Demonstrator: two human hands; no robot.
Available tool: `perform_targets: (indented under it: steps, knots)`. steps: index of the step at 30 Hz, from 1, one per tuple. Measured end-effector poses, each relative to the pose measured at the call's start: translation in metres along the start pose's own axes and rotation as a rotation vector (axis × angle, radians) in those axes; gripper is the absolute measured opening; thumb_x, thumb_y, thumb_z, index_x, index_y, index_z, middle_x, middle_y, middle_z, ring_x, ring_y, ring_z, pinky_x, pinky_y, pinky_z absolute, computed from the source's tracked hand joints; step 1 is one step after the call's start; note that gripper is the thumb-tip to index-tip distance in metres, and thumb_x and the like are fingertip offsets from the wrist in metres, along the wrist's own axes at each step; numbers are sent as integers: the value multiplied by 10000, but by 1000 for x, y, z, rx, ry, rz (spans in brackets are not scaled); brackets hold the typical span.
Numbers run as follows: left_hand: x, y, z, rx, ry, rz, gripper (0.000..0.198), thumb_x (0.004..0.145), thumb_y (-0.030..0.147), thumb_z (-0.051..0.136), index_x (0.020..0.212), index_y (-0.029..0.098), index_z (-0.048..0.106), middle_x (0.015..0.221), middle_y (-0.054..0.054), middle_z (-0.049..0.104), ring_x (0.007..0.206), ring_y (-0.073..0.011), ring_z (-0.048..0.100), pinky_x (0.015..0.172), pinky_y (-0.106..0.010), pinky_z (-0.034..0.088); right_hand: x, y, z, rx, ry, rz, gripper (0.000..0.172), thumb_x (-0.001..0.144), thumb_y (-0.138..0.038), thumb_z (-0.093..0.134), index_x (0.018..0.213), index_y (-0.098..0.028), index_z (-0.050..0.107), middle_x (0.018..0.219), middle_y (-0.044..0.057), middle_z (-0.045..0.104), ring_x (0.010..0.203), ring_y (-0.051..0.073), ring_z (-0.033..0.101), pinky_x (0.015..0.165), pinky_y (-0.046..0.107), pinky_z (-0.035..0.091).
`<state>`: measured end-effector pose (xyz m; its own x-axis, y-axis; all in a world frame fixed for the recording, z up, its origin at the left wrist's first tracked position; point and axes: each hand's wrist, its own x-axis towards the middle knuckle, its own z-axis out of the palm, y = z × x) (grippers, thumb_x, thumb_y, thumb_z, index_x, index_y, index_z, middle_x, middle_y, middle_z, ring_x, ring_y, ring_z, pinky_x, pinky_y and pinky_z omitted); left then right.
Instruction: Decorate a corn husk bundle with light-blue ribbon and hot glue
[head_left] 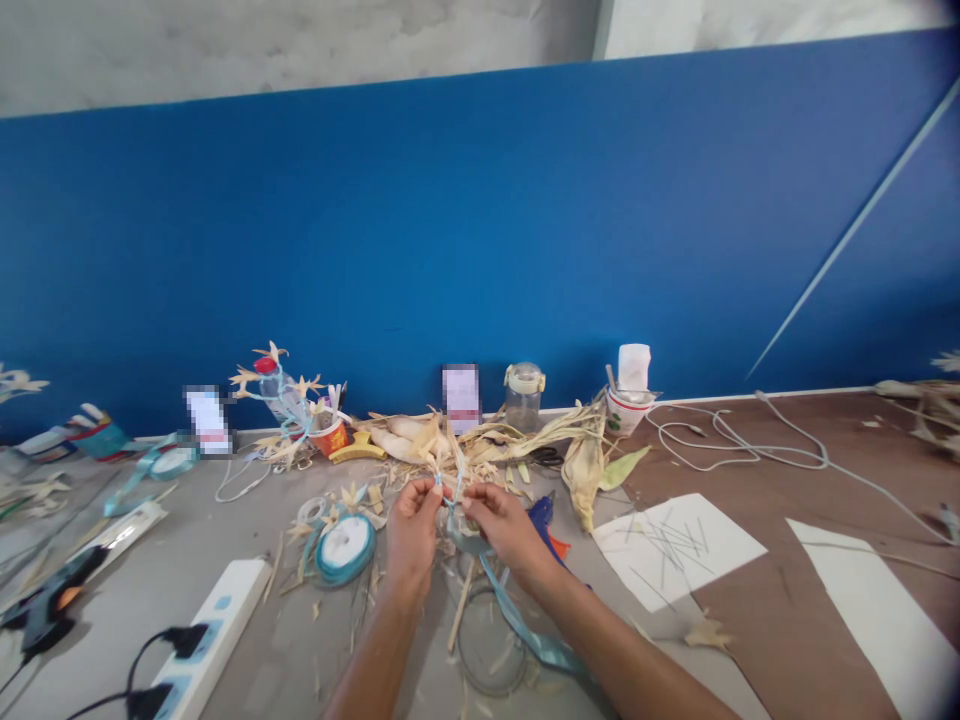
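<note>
My left hand and my right hand meet over the grey table, fingers pinched on a light blue ribbon wound round a small dried husk piece. The ribbon trails down along my right forearm. A roll of teal ribbon lies just left of my left hand. A blue glue gun lies partly hidden behind my right hand.
Dried corn husks pile up along the blue partition, with a glass jar, paper cups and a bottle with husk flowers. A white power strip, a black glue gun, white paper sheets and white cables lie about.
</note>
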<state>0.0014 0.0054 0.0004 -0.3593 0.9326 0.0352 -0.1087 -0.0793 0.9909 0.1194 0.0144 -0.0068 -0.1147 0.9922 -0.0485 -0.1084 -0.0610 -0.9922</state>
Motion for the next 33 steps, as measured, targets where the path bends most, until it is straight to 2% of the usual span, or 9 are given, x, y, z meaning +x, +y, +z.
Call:
perform_targets:
  steps: [4,6,10,13,17,20,25,29,33]
  knots:
    - [3,-1,-4,-43,-30,-65,183,660,331,644,725,167,594,647,9,614,610,-119,537,627,-235,397,7,-11,-21,-254,83,-159,266,679,-329,572,880,-166,634,865,50,634,811,187,560,713,286,413]
    - [4,-3,-5,-67,-41,-76,187,654,327,650,724,162,594,647,8,615,598,-113,536,621,-231,398,11,-20,-35,-366,53,-202,251,720,-327,527,870,-160,640,862,57,648,803,193,571,729,297,413]
    - [5,-3,-5,-104,-46,-85,201,643,322,660,731,155,589,650,8,612,586,-105,530,605,-223,401,13,-31,-67,-692,-5,-225,212,757,-306,482,795,-164,634,740,38,631,681,181,558,639,282,395]
    - [5,-3,-4,-148,-34,-108,215,626,315,672,734,159,571,645,13,611,578,-101,535,597,-222,409,3,-29,-88,-1008,-75,-160,169,756,-274,485,751,-171,620,711,44,621,680,191,570,613,278,375]
    - [4,-3,-1,-180,-60,-119,230,619,332,673,720,164,552,625,23,592,539,-106,547,563,-237,428,-20,-16,-97,-1303,-50,-10,242,744,-328,535,903,-151,578,909,131,617,790,257,606,614,304,379]
    - [3,-2,-1,-195,-80,-134,240,615,350,676,701,168,546,634,26,584,533,-111,556,529,-238,438,-32,-9,-93,-1383,-57,57,397,724,-353,568,1051,-134,517,932,155,616,829,283,616,624,317,388]
    - [2,-1,-1,-226,-80,-156,247,596,342,697,687,166,549,651,20,592,542,-113,564,534,-247,467,-37,-8,-86,-1446,-86,48,663,663,-370,616,1237,-115,406,1032,181,607,914,313,594,699,354,402]
    - [2,-1,-2,-255,-82,-167,240,592,320,708,696,165,557,659,23,598,535,-116,581,542,-256,476,-37,-6,-87,-1488,-137,0,669,655,-283,598,1269,-110,396,1068,180,613,974,328,561,773,383,392]
    - [2,-2,-2,-272,-83,-178,226,605,312,701,705,166,561,661,26,603,522,-111,585,528,-251,472,-38,-4,-91,-1425,-94,-63,581,671,-207,544,1231,-96,437,993,177,641,973,318,554,804,393,384]
